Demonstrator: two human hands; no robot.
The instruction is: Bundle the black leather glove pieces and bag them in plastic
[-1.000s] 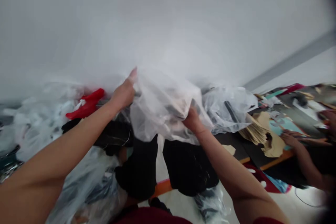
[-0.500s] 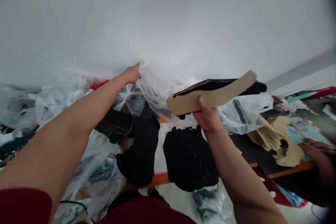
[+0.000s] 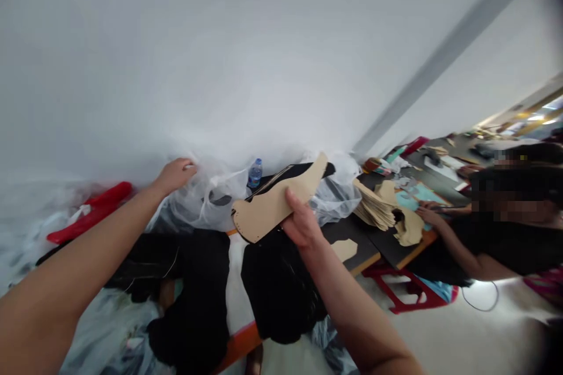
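My right hand (image 3: 301, 220) grips a flat tan boot-shaped cut-out (image 3: 268, 205), thumb on its front face. Small holes run along its left end, and black material (image 3: 290, 173) shows behind its upper edge. At the left, my left hand (image 3: 176, 174) has its fingers curled at the edge of a clear plastic bag (image 3: 197, 202) by the wall. Below the hands lie two piles of black cut pieces, a left pile (image 3: 200, 287) and a right pile (image 3: 281, 287), with a white strip (image 3: 237, 281) between them.
A water bottle (image 3: 255, 173) stands by the wall. Red material (image 3: 90, 214) and more plastic bags lie at the left. Rightward are a fanned stack of tan pieces (image 3: 372, 205), a red stool (image 3: 404, 293) and a co-worker (image 3: 492, 246) seated at the dark table.
My view has swung right, bringing the co-worker into sight. The raised plastic bag has sunk, uncovering the bottle. The tan cut-out stays in my right hand, turned more toward me.
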